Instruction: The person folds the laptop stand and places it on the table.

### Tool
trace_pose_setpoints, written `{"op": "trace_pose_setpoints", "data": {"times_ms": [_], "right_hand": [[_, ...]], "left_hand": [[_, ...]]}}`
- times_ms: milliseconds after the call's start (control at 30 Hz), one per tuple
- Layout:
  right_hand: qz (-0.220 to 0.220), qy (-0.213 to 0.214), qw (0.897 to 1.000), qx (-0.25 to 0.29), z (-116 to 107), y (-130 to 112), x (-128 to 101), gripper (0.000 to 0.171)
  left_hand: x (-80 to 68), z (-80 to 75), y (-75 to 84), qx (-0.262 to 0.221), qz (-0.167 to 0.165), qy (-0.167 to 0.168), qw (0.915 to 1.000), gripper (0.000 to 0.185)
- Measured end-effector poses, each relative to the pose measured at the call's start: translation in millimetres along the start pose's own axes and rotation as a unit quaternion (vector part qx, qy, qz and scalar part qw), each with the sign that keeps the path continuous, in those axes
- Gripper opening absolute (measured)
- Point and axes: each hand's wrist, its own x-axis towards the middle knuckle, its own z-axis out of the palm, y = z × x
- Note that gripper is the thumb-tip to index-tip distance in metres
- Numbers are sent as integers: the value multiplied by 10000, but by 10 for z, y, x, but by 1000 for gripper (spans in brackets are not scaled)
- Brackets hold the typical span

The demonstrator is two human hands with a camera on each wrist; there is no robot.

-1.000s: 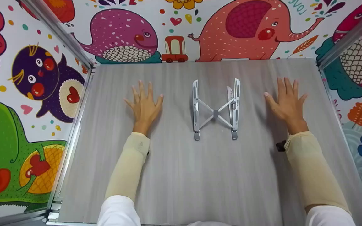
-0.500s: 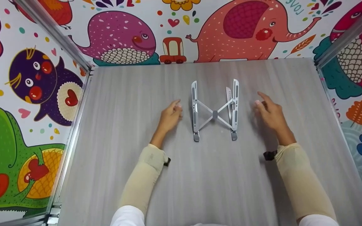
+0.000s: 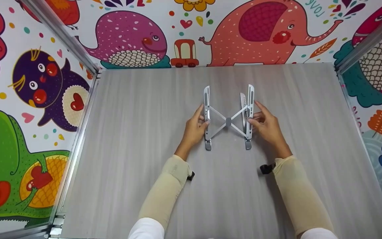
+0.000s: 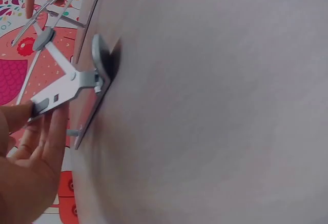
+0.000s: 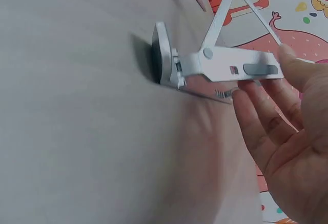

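Stand (image 3: 228,122) pinched at abt 9 + 3 o'clock

Clock read fr. head view, dial ctr = stand's X-brace (image 3: 238,129). Grey wood-look worktop (image 3: 128,139) underneath; stand is nr its middle, a bit twd 12. Around: back panel (image 3: 211,33) at 12, w/ printed whale (image 3: 134,36) betw. 10 + 11, bus (image 3: 184,53) at 11, elephant (image 3: 260,33) at 1. L panel (image 3: 8,122) at 9, R panel (image 3: 365,113) at 3. Metal posts at 10 (image 3: 58,36) and 2 (image 3: 368,39).

In the way: X-brace fills gap betw. L rail (image 3: 206,99) and R rail (image 3: 251,96), so it's right betw. the hands. Black wrist mounts jut inward at 7 (image 3: 191,176) and 5 (image 3: 267,168), apart fr. stand's grey feet (image 3: 208,145).

Panels + posts form a bay; in it: stand + both forearms, tan sleeves (image 3: 164,189) on.

L hand (image 3: 195,129), just under 9: thumb one side of L rail, bent fingers other side, narrow grip. R hand (image 3: 269,127), just past 3: same pinch on R rail, fingers part bent.
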Motion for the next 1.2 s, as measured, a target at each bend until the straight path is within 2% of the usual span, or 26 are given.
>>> {"op": "trace_pose_setpoints", "data": {"times_ms": [233, 567, 767, 933, 1200], "right_hand": [[328, -235, 9978, 535, 34, 70, 22, 79], [565, -465, 9940, 815, 16, -257, -34, 77], [660, -526, 9929, 841, 5, -268, -48, 77], [542, -504, 9931, 912, 13, -262, -50, 76], [524, -430, 9929, 974, 58, -304, -68, 77]], "left_hand": [[34, 19, 37, 223, 43, 225, 9995, 75], [33, 2, 50, 427, 81, 380, 9983, 73], [34, 30, 49, 618, 129, 340, 9974, 72], [41, 36, 62, 750, 224, 264, 9966, 72], [72, 55, 58, 551, 177, 49, 9983, 72]]}}
